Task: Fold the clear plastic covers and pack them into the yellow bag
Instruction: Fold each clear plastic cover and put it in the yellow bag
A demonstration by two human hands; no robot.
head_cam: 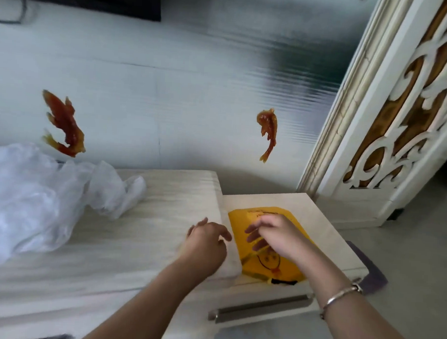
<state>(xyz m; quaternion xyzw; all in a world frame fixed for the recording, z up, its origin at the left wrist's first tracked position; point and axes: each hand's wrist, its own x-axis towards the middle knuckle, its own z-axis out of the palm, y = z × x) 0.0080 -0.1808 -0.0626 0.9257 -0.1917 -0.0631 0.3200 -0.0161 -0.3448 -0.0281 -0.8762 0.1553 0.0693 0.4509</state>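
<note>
partly hidden under the loosely spread right hand (268, 235), the yellow bag (269, 266) blurs; left hand (206, 241) relaxed.

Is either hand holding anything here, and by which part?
Left hand holds nothing. Right hand is over the yellow bag; motion blur hides whether it has a grip.

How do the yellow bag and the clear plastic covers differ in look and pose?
The yellow bag is opaque with a printed face and lies flat; the clear plastic covers are see-through and crumpled in a heap. The right hand is over the bag; no hand touches the covers.
</note>
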